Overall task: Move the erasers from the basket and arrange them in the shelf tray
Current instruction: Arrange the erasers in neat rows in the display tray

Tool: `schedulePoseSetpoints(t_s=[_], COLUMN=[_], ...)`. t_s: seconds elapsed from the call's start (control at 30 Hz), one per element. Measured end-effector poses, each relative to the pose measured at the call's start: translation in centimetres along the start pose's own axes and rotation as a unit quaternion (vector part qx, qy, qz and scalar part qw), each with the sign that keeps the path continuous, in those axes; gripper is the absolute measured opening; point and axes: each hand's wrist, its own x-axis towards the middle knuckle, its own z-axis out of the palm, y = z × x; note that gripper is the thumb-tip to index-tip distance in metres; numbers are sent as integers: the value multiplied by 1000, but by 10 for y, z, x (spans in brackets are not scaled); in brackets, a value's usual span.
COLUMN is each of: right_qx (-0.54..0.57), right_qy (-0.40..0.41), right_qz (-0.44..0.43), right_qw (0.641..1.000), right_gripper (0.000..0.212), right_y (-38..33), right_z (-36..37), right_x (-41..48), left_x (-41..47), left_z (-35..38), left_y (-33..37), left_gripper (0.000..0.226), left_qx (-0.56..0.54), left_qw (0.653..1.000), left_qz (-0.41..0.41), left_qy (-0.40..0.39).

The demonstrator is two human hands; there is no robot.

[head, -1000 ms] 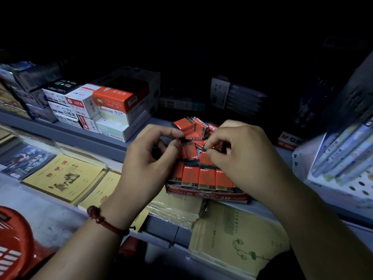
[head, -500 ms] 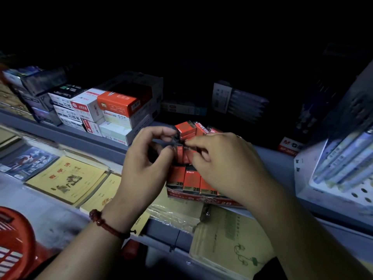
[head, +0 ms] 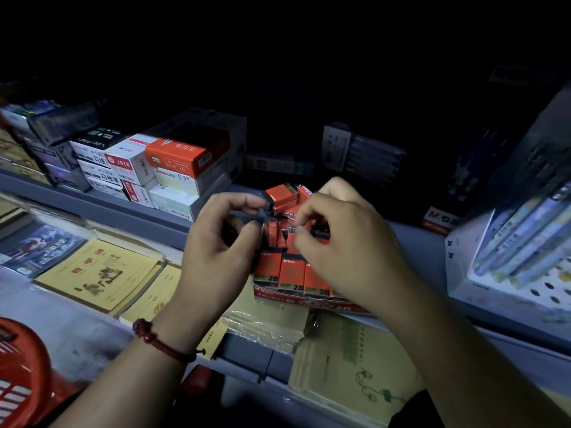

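A red cardboard tray (head: 296, 301) sits on the shelf edge, filled with several red-and-black 2B erasers (head: 292, 271) standing in a front row and loose ones piled behind (head: 281, 194). My left hand (head: 216, 251) is at the tray's left side, its thumb and forefinger pinching an upright eraser (head: 272, 233). My right hand (head: 346, 239) hovers over the tray's middle and right, fingertips curled onto erasers in the second row. The red basket (head: 21, 372) shows at the bottom left corner; its contents are hidden.
Stacked white and orange stationery boxes (head: 173, 168) stand on the shelf to the left. Yellow exercise books (head: 95, 273) lie on the lower shelf, more (head: 349, 372) below the tray. A white pen display (head: 522, 254) stands at right. Dark packs (head: 361, 152) fill the shelf's rear.
Both hands have stayed over the tray, working the erasers in the second row; the right hand has shifted slightly right and up. The view has tilted a little.
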Motion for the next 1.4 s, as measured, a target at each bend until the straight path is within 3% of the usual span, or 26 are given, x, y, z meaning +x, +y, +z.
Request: schedulePoseSetpoints(t_s=[0.27, 0.5, 0.67, 0.8, 0.93, 1.1, 1.2, 1.4], right_qx=[78, 58, 116, 206, 305, 331, 345, 327], right_qy=[-20, -53, 45, 88, 69, 51, 27, -97], right_qz=[11, 21, 37, 51, 64, 86, 91, 39], right_qw=[997, 997, 992, 973, 948, 938, 934, 939], right_gripper=[6, 6, 16, 11, 10, 6, 7, 50], right_y=[6, 7, 6, 7, 7, 7, 8, 8], right_z=[-3, -1, 1, -6, -8, -8, -10, -8], right_x=[0, 0, 1, 1, 1, 1, 1, -1], left_x=[2, 1, 1, 1, -1, -3, -4, -4], left_z=[4, 4, 1, 1, 1, 0, 3, 4], left_y=[1, 2, 2, 2, 5, 12, 14, 13], left_gripper=[16, 16, 15, 13, 12, 33, 35, 20], left_qx=[37, 36, 35, 24, 24, 14, 0, 0], left_qw=[998, 998, 998, 999, 998, 994, 996, 998], left_qz=[41, 44, 43, 42, 54, 77, 80, 67], left_qy=[-8, -14, -11, -16, -38, -70, -50, -19])
